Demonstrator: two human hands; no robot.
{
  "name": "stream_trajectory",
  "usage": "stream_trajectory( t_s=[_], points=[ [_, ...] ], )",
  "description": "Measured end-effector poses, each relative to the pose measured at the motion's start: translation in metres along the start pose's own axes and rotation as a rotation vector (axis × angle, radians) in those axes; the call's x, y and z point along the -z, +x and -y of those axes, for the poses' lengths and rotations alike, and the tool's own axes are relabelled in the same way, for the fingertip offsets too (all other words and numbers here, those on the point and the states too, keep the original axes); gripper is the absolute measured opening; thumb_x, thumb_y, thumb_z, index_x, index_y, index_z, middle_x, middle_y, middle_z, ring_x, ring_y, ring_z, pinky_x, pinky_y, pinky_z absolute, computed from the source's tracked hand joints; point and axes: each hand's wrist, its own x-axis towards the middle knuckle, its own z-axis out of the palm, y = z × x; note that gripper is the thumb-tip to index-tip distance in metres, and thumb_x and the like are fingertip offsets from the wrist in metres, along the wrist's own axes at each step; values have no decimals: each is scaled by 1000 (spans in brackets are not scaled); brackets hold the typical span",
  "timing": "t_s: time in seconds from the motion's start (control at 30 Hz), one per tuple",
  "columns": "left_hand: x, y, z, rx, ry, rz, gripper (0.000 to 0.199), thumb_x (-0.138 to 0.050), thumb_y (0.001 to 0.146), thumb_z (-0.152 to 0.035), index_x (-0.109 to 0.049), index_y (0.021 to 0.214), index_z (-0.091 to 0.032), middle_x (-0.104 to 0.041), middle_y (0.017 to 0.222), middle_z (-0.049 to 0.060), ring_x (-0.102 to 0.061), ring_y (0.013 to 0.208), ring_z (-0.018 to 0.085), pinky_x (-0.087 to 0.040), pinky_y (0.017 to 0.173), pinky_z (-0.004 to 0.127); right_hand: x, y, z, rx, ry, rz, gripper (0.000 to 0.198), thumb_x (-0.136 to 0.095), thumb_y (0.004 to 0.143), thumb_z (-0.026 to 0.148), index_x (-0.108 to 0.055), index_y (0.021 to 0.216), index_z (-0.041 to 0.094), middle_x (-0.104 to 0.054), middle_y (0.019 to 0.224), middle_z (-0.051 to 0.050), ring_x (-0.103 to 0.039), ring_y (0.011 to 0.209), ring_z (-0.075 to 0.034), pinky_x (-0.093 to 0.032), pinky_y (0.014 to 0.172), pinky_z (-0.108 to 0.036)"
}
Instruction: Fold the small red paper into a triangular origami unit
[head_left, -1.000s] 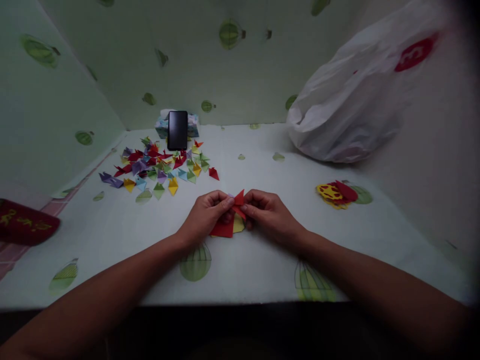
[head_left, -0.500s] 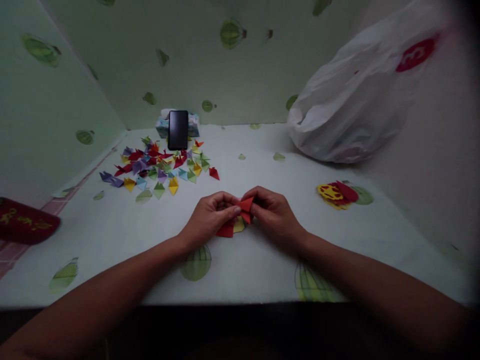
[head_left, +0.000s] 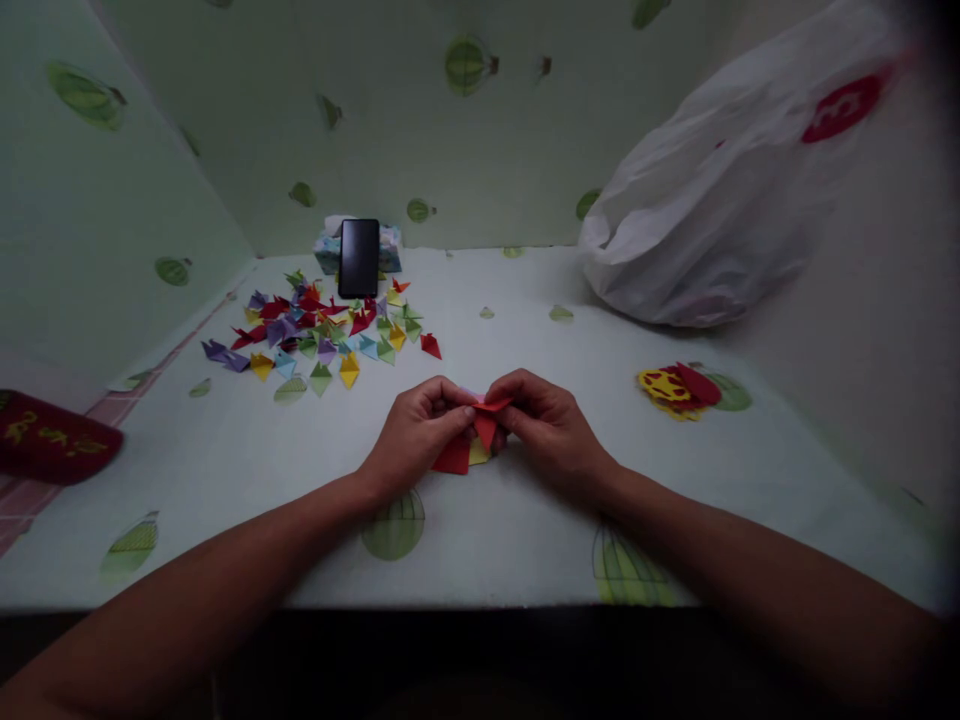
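Note:
A small folded piece of red origami paper (head_left: 486, 428) is held between both hands, just above the table. My left hand (head_left: 420, 428) pinches its left side between thumb and fingers. On the right side, my right hand (head_left: 551, 425) grips it in the same way. Beneath them lie red paper (head_left: 451, 458) and yellow paper (head_left: 478, 453), partly hidden by the hands. To the far left is a loose pile of small folded paper pieces (head_left: 321, 378) in several colours.
A black phone (head_left: 359, 258) leans on a tissue box (head_left: 391, 248) at the back. Red and yellow cut-outs (head_left: 679, 388) lie at the right. A white plastic bag (head_left: 675, 240) stands behind them. A red object with yellow figures (head_left: 60, 440) is at the left edge.
The red paper between my hands has turned, its upper part now lying flatter and its lower point hanging down. Both hands keep their grip in nearly the same place.

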Motion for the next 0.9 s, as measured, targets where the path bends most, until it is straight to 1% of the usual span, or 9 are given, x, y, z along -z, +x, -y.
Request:
stream_trajectory(
  t_s=[0.07, 0.2, 0.3, 0.43, 0.6, 0.73, 0.9],
  points=[
    [0, -1, 0, -3, -13, -5, 11, -73, 80, -25, -66, 84, -16, -69, 73, -1, -62, 66, 10, -48, 64, 22, 0, 0, 0, 2, 16, 8, 3, -66, 88, 21, -64, 88, 19, -64, 73, 2, -61, 59, -10, -52, 59, -25],
    [-1, -1, -1, -33, -19, -24, 11, -73, 78, -21, -69, 87, -17, -69, 76, -1, -62, 68, 9, -48, 65, 21, 1, 1, -1, -27, 83, 24, 2, -67, 88, 20, -65, 88, 19, -65, 67, 3, -61, 57, -10, -53, 58, -26],
    [-1, -1, -2, -35, -10, -14, 8, -71, 78, -20, -70, 85, -17, -69, 75, -1, -62, 67, 9, -48, 65, 21, 0, 1, -4, -54, 142, 29, 3, -67, 88, 22, -65, 87, 19, -65, 64, 3, -61, 55, -10, -51, 57, -25],
    [-1, -1, -4, -34, -1, -10, 6, -70, 77, -20, -71, 83, -17, -69, 71, -1, -62, 65, 10, -48, 64, 22, 0, 2, -8, -131, 244, 41, 1, -67, 86, 20, -67, 86, 19, -66, 65, 3, -61, 53, -10, -49, 55, -23],
    [0, -3, -7, -35, 31, -8, 5, -69, 77, -20, -69, 81, -17, -68, 69, -2, -61, 64, 10, -47, 63, 23, 1, 4, -8, -207, 339, 53, 5, -65, 83, 17, -69, 85, 18, -66, 63, 3, -60, 49, -9, -49, 52, -22],
    [0, -2, -5, -47, 71, 3, 9, -70, 78, -24, -69, 84, -16, -69, 74, 0, -62, 66, 11, -47, 64, 23, 1, 4, -7, -210, 333, 42, 3, -65, 82, 16, -68, 84, 17, -65, 60, 3, -59, 48, -9, -48, 52, -22],
    [0, 0, -1, -34, 51, 17, 20, -74, 79, -34, -65, 83, -16, -69, 75, 1, -63, 67, 12, -49, 64, 25, 1, 3, -7, -195, 273, 55, 2, -65, 84, 18, -65, 86, 18, -67, 63, 3, -61, 51, -10, -49, 55, -24]
  ],
)
